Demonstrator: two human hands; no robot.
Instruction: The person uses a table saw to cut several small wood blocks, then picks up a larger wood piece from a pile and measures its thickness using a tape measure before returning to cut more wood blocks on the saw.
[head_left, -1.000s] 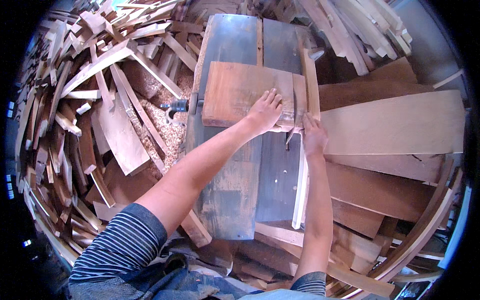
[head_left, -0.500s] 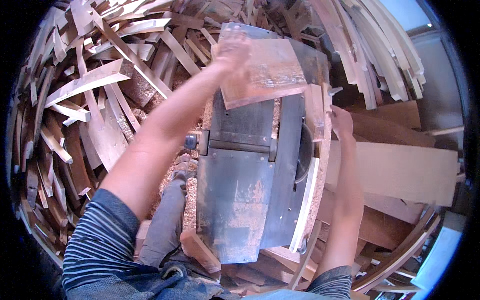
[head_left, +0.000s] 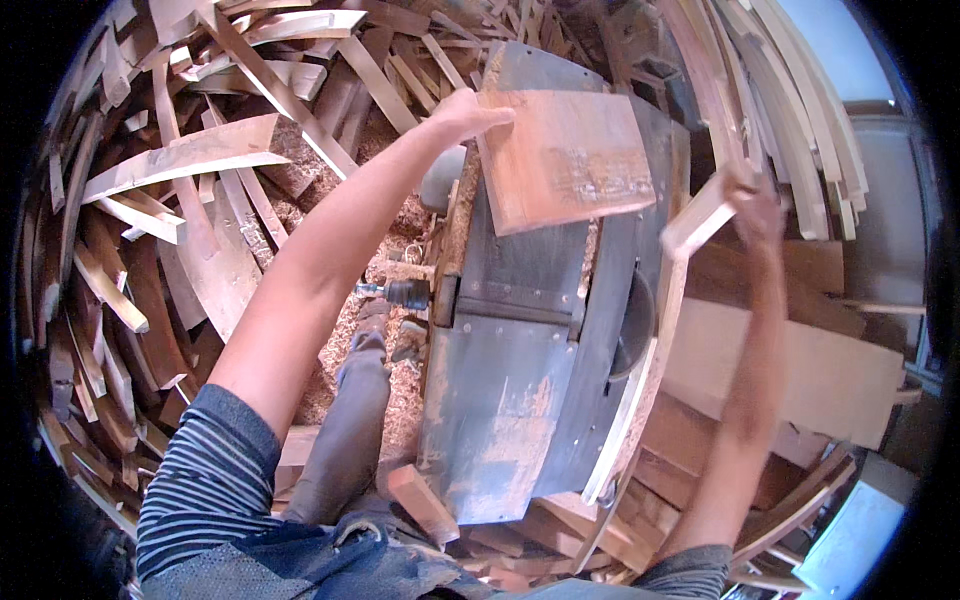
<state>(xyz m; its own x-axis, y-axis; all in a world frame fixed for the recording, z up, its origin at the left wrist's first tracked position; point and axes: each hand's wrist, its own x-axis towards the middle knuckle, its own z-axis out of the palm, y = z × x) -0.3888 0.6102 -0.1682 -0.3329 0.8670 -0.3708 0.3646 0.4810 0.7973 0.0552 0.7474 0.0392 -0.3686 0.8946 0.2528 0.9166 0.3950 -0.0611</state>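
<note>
A wide, flat wooden board (head_left: 570,150) lies across the far part of a metal woodworking machine table (head_left: 490,385). My left hand (head_left: 472,115) is closed on the board's left edge, thumb on top; its other fingers are partly hidden. Off the machine's right side, my right hand (head_left: 752,205) grips a short wooden block (head_left: 698,218), tilted in the air and slightly blurred. A round saw blade (head_left: 633,325) stands in the machine's right part, to the near left of that block. Between the near and far tables runs a dark crosswise slot (head_left: 515,310).
Piled offcuts (head_left: 190,165) fill the left side. Long curved wood strips (head_left: 800,110) are stacked at the far right, with a broad pale board (head_left: 785,370) below them. Shavings (head_left: 400,385) cover the floor by my leg (head_left: 345,440). A wood block (head_left: 422,503) sits at the machine's near end.
My right hand has lifted the short block off the machine's right edge and carried it right. My left hand now grips the board's left edge rather than resting over its corner. The view has shifted.
</note>
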